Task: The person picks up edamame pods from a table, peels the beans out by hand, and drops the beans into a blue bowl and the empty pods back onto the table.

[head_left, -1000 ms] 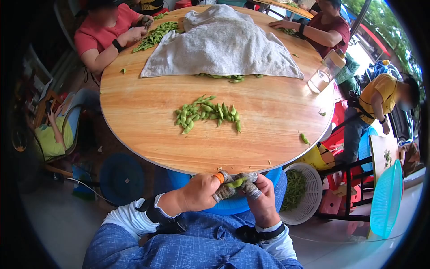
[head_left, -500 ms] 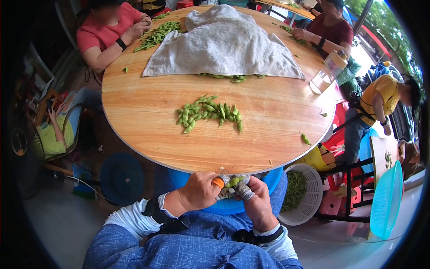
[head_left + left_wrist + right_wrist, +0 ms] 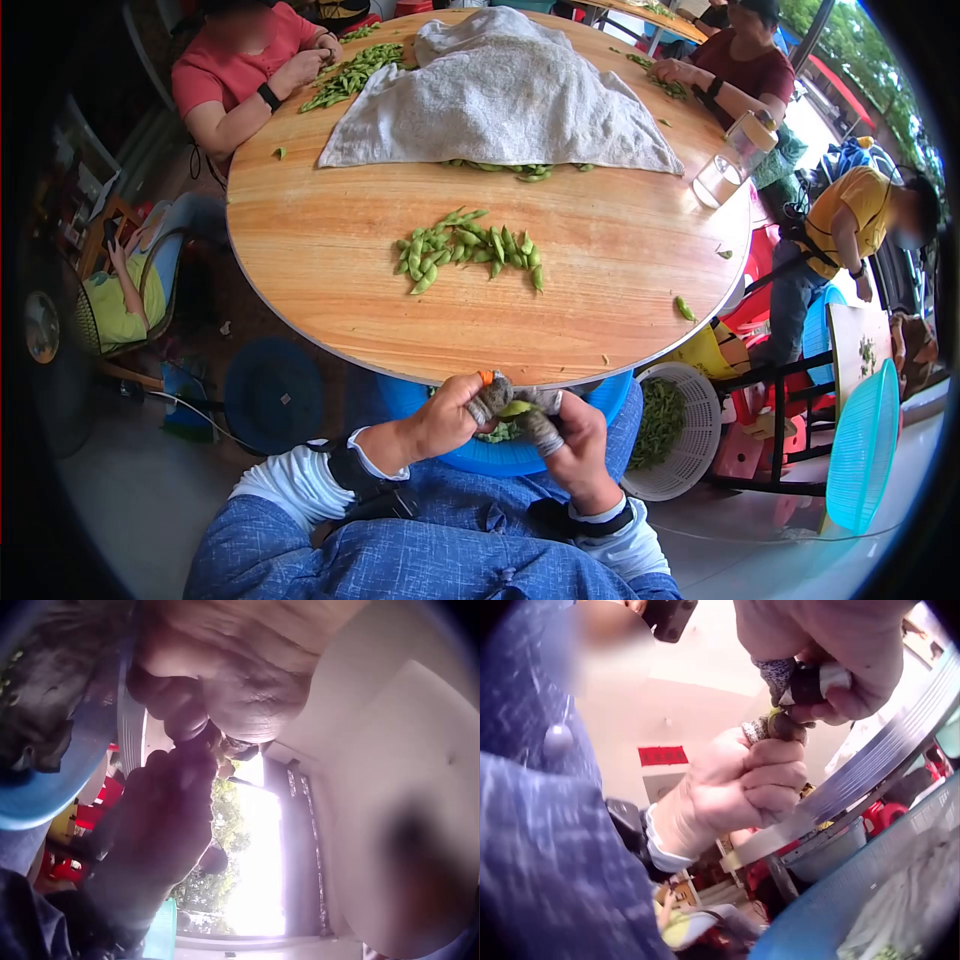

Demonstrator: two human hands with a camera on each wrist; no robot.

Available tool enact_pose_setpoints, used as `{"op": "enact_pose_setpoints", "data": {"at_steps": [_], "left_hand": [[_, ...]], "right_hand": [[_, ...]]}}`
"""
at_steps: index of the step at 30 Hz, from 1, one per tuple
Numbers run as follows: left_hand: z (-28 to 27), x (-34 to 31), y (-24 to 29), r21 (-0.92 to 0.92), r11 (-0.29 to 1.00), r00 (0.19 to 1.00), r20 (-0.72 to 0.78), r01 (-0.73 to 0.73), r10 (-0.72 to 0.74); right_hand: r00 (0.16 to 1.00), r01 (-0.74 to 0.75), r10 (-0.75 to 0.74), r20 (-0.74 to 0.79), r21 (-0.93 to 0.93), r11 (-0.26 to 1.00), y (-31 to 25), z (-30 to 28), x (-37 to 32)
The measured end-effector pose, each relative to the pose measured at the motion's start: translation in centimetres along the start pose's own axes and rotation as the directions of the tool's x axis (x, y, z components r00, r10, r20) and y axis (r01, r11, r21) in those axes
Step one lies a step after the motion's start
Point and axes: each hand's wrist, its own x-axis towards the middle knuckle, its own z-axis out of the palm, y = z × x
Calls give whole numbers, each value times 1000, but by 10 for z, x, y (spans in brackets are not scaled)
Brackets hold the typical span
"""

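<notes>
Surface (image 3: 330, 240): honey-brown, with darker streaks of wood grain; rim (image 3: 840, 799) silvery. Toward the far edge, cloth (image 3: 500, 110), plain greyish white. Between cloth and near edge, loose pods (image 3: 465, 245), bright to mid green. At the near edge, single pod (image 3: 516, 408), yellowish green; finger wraps (image 3: 543, 433) of both hands, mottled grey, with an orange band (image 3: 486, 377) on the left hand (image 3: 450, 405). Below that edge, tub (image 3: 500, 460), vivid blue; clothing (image 3: 440, 545), blue flecked with white; sleeves (image 3: 285, 492), whitish.
</notes>
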Motion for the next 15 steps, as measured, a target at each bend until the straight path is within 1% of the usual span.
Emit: {"op": "enact_pose_setpoints", "data": {"at_steps": [1, 2, 3, 4, 7, 10, 13, 15], "left_hand": [[2, 1, 4, 266, 942, 977, -2, -205, 213], [5, 1, 9, 508, 774, 910, 53, -378, 411], [7, 1, 13, 697, 516, 809, 157, -497, 567], [7, -1, 16, 758, 466, 832, 177, -455, 525], [2, -4, 10, 891, 266, 865, 224, -369, 449], [2, -1, 7, 889, 233, 837, 242, -394, 491], [3, 0, 7, 910, 158, 801, 243, -384, 546], [2, -2, 8, 917, 90, 784, 279, -389, 554]], "right_hand": [[999, -41, 43, -18, 107, 993, -1, -1, 0], [996, -79, 88, -31, 213, 974, -4, -2, 1], [990, -115, 134, -38, 318, 941, -6, -2, 1], [987, -134, 156, -31, 357, 925, -9, 0, 3], [964, -253, 265, 26, 389, 886, -1, 1, 1], [961, -256, 274, 33, 478, 840, 3, 2, 1], [967, -229, 255, 8, 465, 855, 6, 1, 0], [968, -217, 250, -17, 445, 869, 2, 3, 1]]}}
